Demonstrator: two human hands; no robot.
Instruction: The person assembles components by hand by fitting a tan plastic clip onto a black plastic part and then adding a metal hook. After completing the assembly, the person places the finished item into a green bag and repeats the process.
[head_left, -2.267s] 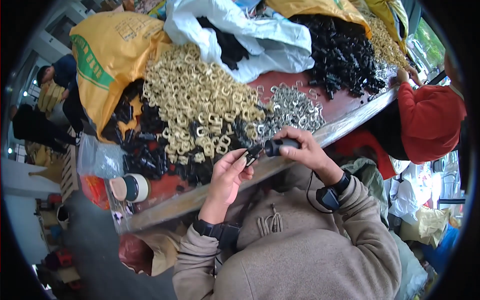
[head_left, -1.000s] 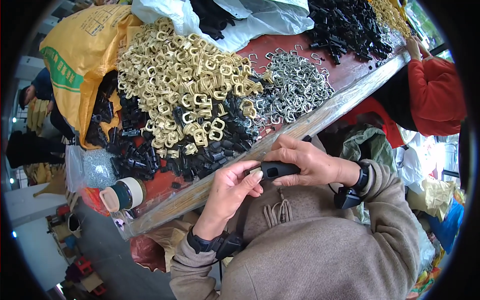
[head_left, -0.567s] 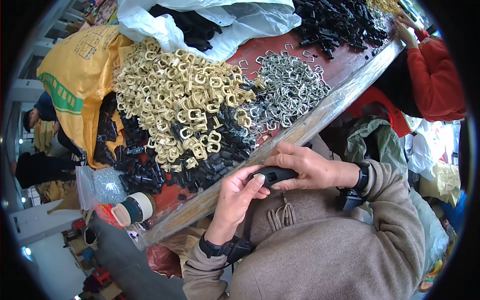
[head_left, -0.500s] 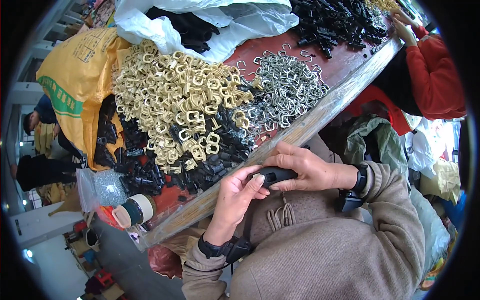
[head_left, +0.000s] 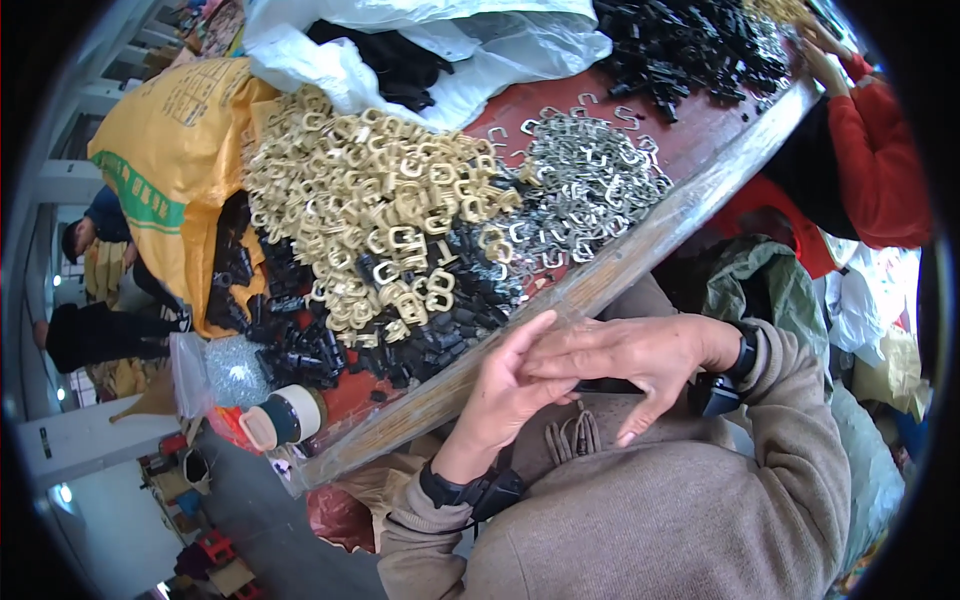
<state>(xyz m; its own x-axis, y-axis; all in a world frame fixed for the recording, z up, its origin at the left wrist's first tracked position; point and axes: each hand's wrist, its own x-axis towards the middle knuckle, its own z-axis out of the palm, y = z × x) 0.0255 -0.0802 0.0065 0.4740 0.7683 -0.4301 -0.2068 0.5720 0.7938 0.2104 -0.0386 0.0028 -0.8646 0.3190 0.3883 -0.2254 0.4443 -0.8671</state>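
Observation:
Over my lap at the near edge of the table, my left hand point(head_left: 495, 400) and my right hand point(head_left: 645, 358) overlap. The right hand lies across the left with its fingers stretched out and its thumb hanging apart. One left finger points up beside the right fingertips; the other left fingers are mostly covered. A dark sliver point(head_left: 605, 385) shows under the right palm, too little of it to name. Beyond my hands are piles of cream plastic buckle frames point(head_left: 370, 200), silver metal loops point(head_left: 590, 175) and black plastic pieces point(head_left: 440, 340).
A wooden rail point(head_left: 570, 295) wrapped in clear film edges the red table. At left stand a yellow woven sack point(head_left: 165, 140), a roll of tape point(head_left: 298, 413) and a bag of small shiny parts point(head_left: 235, 367). A white plastic bag point(head_left: 540, 45) lies behind. A person in red point(head_left: 880, 165) works at right.
The rounded black piece held between both hands has gone mostly out of sight. My right hand has spread its fingers over the left. The whole view has shifted slightly.

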